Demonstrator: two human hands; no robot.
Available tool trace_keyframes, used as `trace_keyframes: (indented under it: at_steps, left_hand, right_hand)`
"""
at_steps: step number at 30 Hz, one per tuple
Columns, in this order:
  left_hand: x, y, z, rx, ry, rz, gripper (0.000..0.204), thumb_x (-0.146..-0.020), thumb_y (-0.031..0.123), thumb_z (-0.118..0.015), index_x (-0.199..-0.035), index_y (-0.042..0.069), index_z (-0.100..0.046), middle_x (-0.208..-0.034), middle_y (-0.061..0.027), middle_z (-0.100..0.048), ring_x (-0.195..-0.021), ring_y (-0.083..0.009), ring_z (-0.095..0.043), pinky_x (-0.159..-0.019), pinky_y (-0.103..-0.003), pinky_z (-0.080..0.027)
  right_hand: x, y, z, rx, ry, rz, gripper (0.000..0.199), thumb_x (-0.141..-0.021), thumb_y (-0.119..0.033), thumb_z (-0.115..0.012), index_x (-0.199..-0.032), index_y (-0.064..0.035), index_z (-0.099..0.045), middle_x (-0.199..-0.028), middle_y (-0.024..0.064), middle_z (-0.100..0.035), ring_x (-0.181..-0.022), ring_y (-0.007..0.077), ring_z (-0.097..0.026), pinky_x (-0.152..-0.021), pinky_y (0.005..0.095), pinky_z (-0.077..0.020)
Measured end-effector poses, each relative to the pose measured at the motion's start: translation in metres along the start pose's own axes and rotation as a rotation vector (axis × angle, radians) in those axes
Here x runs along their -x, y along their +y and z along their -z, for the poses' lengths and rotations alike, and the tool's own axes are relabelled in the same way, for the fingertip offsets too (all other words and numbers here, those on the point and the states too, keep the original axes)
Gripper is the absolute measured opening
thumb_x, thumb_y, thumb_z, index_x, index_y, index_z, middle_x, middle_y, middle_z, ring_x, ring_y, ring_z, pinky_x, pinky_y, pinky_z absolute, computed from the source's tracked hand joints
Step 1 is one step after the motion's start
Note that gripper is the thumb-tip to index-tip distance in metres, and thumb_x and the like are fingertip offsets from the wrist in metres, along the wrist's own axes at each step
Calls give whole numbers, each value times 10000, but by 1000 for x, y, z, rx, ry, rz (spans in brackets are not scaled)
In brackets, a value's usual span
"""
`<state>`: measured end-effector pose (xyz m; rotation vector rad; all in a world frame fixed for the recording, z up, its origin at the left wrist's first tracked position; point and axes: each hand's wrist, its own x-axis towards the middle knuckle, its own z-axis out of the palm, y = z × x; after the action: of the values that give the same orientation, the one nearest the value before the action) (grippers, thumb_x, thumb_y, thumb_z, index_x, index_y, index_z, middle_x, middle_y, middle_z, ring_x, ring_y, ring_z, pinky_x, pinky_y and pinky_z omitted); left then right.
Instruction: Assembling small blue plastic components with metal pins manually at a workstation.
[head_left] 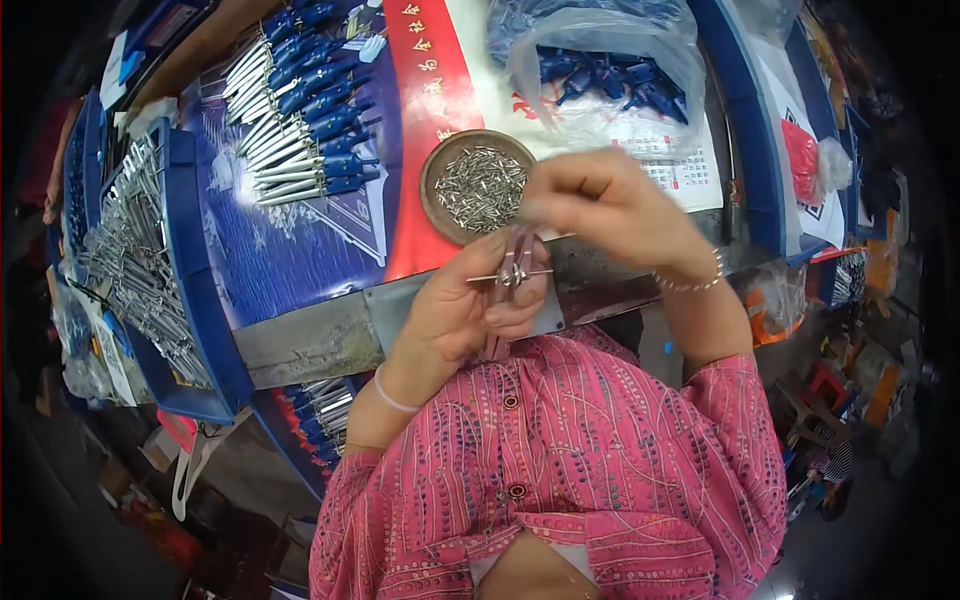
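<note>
At a bench [310,338], the curled left hand [447,312] clamps a metal part [514,276]; the right hand [612,212] arches, grip unclear.

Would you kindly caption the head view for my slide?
Left hand holding a metal part, right hand near a bowl of small metal pieces.

This place looks like a workshop: on the worn grey table [310,342] lie rows of blue-and-silver pieces [300,115] and a round brown bowl [429,200] of tiny silver pins [480,188]; at left, a blue plastic bin [187,235] holds many metal rods [145,265].
</note>
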<state>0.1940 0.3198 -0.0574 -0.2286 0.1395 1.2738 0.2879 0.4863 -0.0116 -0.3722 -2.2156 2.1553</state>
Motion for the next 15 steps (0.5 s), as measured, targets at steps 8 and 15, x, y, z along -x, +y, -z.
trace_keyframes:
  at_steps: [8, 15]
  left_hand:
    - [15, 8, 3, 212, -110, -2, 334, -899, 335, -358, -1030, 69, -511, -666, -32, -424, -428, -44, -318, -380, -177, -241]
    - [29, 7, 11, 212, -114, -26, 346, -903, 349, -354, -1028, 67, -512, -661, -38, -431, -419, -44, -311, -378, -176, -239]
  right_hand:
    - [-34, 43, 63, 1523, 210, 197, 175, -742, -60, -496, -904, -43, -562, -853, 98, -503, -803, 267, -560, -643, 354, -463]
    - [-33, 33, 68, 1314, 141, 313, 112, -757, -44, -523, -861, -6, -506, -865, 102, -509, -729, 267, -544, -632, 320, -446]
